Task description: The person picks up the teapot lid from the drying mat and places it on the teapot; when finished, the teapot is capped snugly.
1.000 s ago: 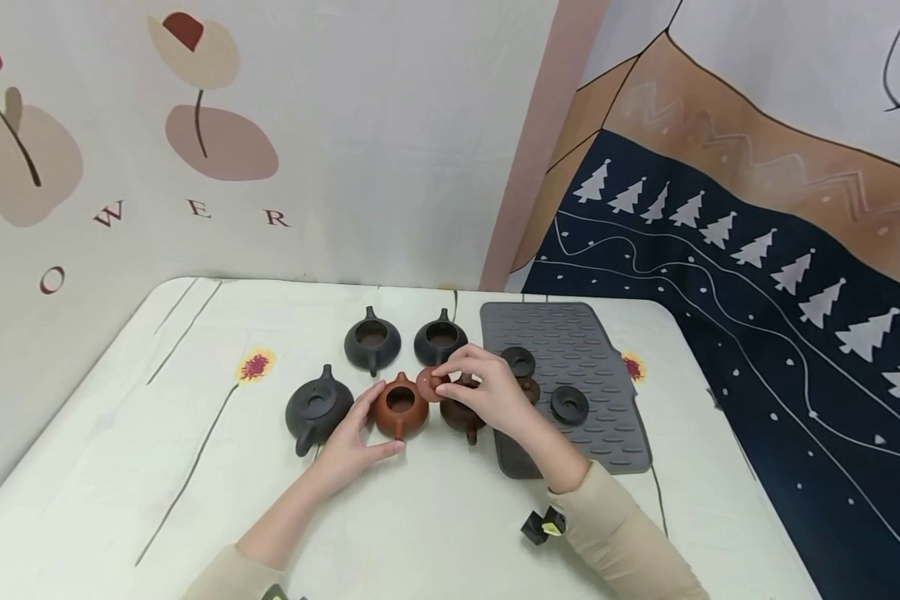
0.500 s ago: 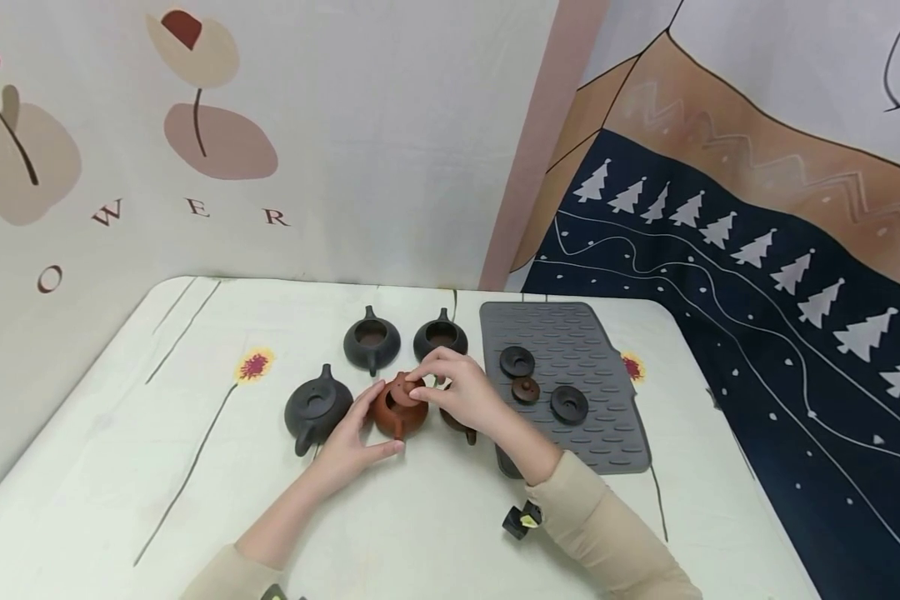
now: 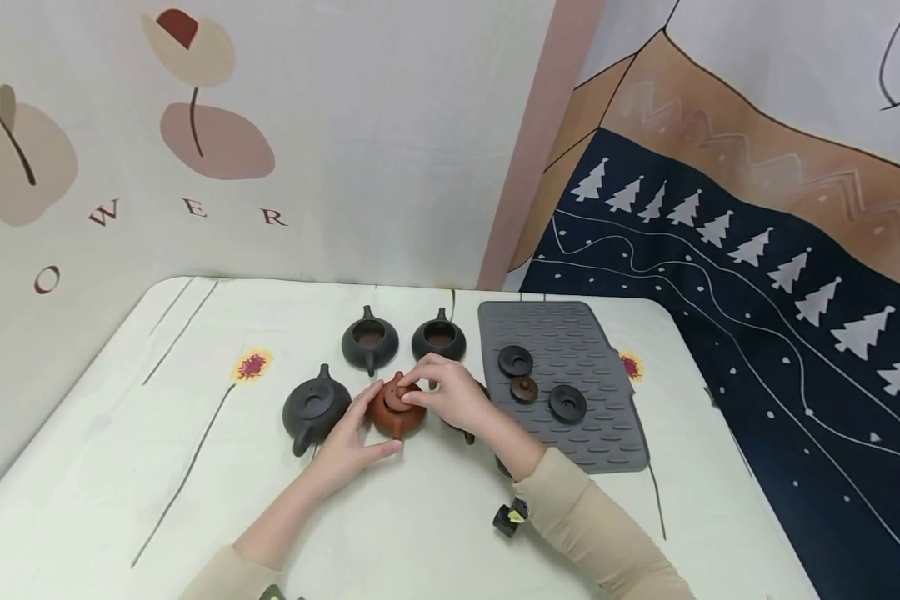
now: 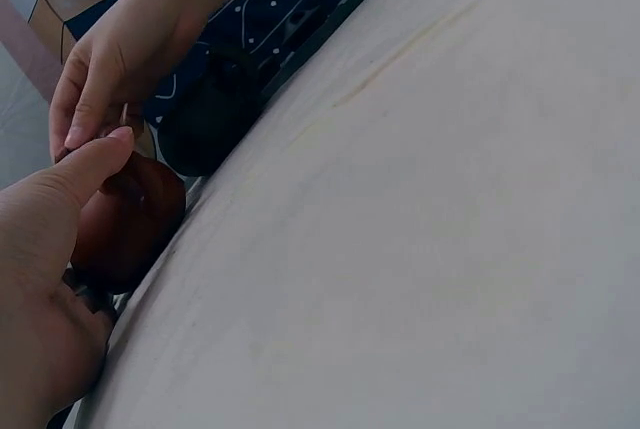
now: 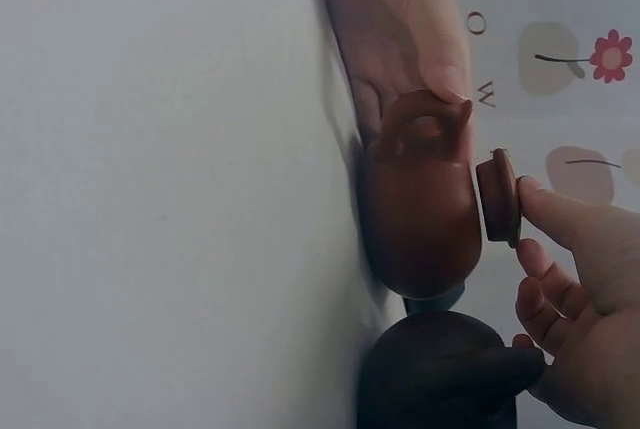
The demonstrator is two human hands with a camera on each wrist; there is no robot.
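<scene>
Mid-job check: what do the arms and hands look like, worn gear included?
The left hand and right hand wear no gloves. The left sleeve and right sleeve are plain beige, ending short of the wrists. A black block with a yellow-green patch sits by the right sleeve; a similar dark piece partly shows by the left.

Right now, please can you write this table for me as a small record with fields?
left hand: curved round the orange-brown teapot
right hand: fingers hold matching lid above that teapot, not seated
back row: two black teapots, open
far left: lidded black teapot
gray mat: two black lids, one brown lid
partly hidden, head view: another dark teapot
</scene>
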